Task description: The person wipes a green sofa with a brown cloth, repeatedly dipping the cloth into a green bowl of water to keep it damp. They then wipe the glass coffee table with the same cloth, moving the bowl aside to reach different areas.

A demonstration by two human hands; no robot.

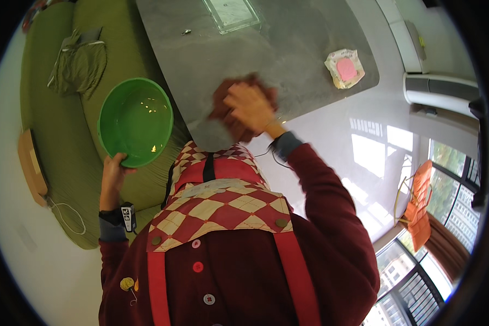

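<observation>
My left hand [115,168] grips the near rim of a green plastic basin [136,122], held out over the sofa beside the table. Some clear liquid with bright reflections lies in the basin. On the near end of the grey table [179,61], my right hand [250,106] presses on a crumpled brown cloth [224,95]. Both this hand and the cloth are blurred. The tabletop around the cloth looks smeared and shiny.
A pink block [346,69] lies on an opened wrapper at the table's right corner. Farther back are a glass-like tray [232,14] and a small metal object [186,32]. A green sofa [118,53] with a bunched cloth [79,61] runs along the left. An orange chair [419,203] stands by the windows.
</observation>
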